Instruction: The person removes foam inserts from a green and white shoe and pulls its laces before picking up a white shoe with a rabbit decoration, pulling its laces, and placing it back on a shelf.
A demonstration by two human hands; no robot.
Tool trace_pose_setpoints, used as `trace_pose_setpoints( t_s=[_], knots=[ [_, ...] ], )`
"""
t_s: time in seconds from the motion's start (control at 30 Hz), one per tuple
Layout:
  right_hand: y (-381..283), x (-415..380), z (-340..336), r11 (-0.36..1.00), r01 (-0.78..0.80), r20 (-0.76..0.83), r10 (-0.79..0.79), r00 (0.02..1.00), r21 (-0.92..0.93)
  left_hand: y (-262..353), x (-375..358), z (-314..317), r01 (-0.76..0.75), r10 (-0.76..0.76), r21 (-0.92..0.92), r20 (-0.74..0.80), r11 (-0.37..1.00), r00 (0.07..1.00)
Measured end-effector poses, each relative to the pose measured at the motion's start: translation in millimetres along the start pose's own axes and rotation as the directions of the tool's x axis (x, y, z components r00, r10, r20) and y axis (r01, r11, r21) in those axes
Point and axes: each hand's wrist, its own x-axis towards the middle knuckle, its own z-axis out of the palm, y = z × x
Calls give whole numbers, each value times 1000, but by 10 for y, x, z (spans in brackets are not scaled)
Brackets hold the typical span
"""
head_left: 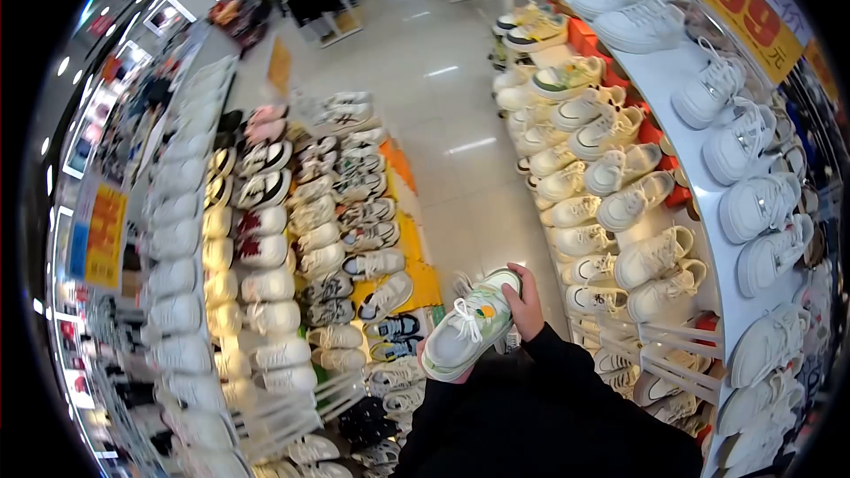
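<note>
A white sneaker [469, 323] with pale green panels, white laces and a small orange patch is held up in front of my body, toe pointing up and right. My right hand [526, 303] grips it at the toe end, fingers bent round the edge. At the heel, my left hand [461, 377] holds it from below; most of that hand is hidden by the shoe and my dark sleeve. Something whitish with laces peeks out behind the sneaker, possibly a second shoe.
Tiered racks of sneakers stand on both sides, with white shoes [760, 208] on the right upper shelf [686, 155]. Price signs [742, 9] rise above the racks. A tiled aisle [460, 150] runs ahead between them. Clothing racks stand farther back.
</note>
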Motion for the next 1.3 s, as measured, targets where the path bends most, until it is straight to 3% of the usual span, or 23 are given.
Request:
trace_pose_setpoints(
  t_s=[0.03,0.13,0.17,0.27,0.37,0.43,0.47,0.53,0.6,0.67,0.73,0.8,0.83,0.93,0.97,1.03,1.07,1.1,1.13,1.2,1.23,1.3],
  knots=[
    [-8,137,16,999,16,-14,-16,1000,-35,80,82,163,103,-104,74,11,992,995],
    [-19,622,62,982,85,-43,-94,995,-171,241,495,439,214,-214,-85,5,973,977],
    [1,813,105,966,123,-49,-138,989,-227,345,699,604,298,-298,31,1,954,955],
    [-151,1385,326,931,148,-68,-181,981,-334,738,1301,785,327,-326,10,79,945,942],
    [-462,1886,548,923,255,26,-259,966,-290,1065,1991,831,316,-306,-23,189,949,933],
    [-531,2132,706,925,297,93,-283,955,-237,1310,2374,839,235,-239,41,125,971,963],
    [-624,2213,788,949,269,93,-256,962,-165,1427,2514,916,198,-208,122,80,973,975],
    [-675,2396,822,982,166,108,-156,982,-87,1693,2735,1033,222,-225,56,53,973,973],
    [-717,2584,765,998,-14,-29,16,999,64,1992,2907,1011,249,-256,237,-4,939,967],
    [-636,2881,645,998,-40,-80,44,996,45,2267,3100,923,316,-331,320,-8,893,943],
    [-465,3208,438,943,-278,111,261,959,184,2443,3264,1126,473,-454,306,-136,826,881],
    [-396,3514,311,989,-132,301,106,948,67,2645,3660,824,551,-538,310,-133,775,832],
    [-358,3685,234,999,-47,401,37,915,14,2551,3742,1292,656,-590,293,-286,696,755],
    [-100,4187,-43,949,-294,528,308,791,-113,2465,4237,1615,636,-622,289,-148,716,769],
    [-50,4338,-135,949,-309,559,292,776,-67,2425,4434,1557,276,-417,815,-47,509,908],
    [-13,4498,-236,885,-422,440,305,844,195,2423,4760,1627,153,-355,791,86,593,931],
    [-15,4571,-253,830,-450,376,323,868,328,2407,4911,1991,423,-450,252,59,871,891],
    [60,4635,-224,818,-372,318,246,916,438,2352,5071,2157,328,-327,118,-28,937,945],
    [-107,4688,-188,745,-394,287,277,917,539,2315,5309,2247,296,-297,-39,-29,954,954],
    [-358,4826,75,434,-241,173,191,966,868,2384,5710,2259,239,-236,-32,69,971,969],
    [-326,4944,160,487,-191,101,205,974,852,2386,5887,2279,213,-205,-52,136,976,969],
    [-258,5203,255,598,-93,-41,206,978,796,2376,6192,2219,172,-177,50,106,984,978]
  ],
)
